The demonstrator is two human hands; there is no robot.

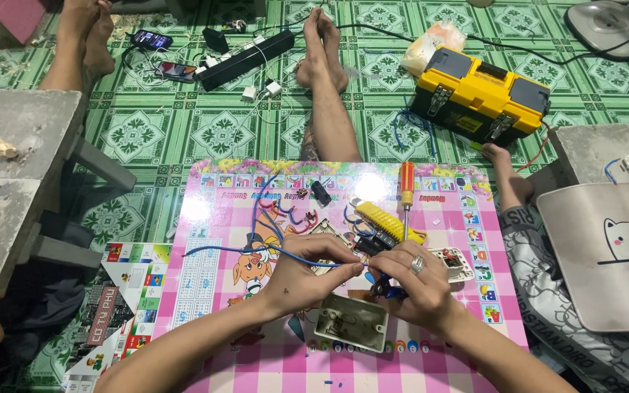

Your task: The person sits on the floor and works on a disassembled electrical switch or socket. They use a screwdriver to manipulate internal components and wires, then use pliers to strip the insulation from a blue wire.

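Note:
My left hand [301,280] pinches a blue wire [234,249] that runs off to the left over a pink cartoon-printed board [467,306]. My right hand [410,284], with a ring on one finger, grips a small blue-handled tool [386,290] at the wire's end. The two hands meet over the middle of the board. A grey plastic junction box [351,321] lies open just below them. A white switch part [457,263] sits to the right of my right hand.
A yellow wire stripper [387,222], a red-and-yellow screwdriver [406,191] and loose red and blue wires [285,211] lie on the board. A yellow-and-black toolbox [480,94], a black power strip [245,60] and phones stand on the green tiled floor. Another person's bare legs [325,87] stretch beyond.

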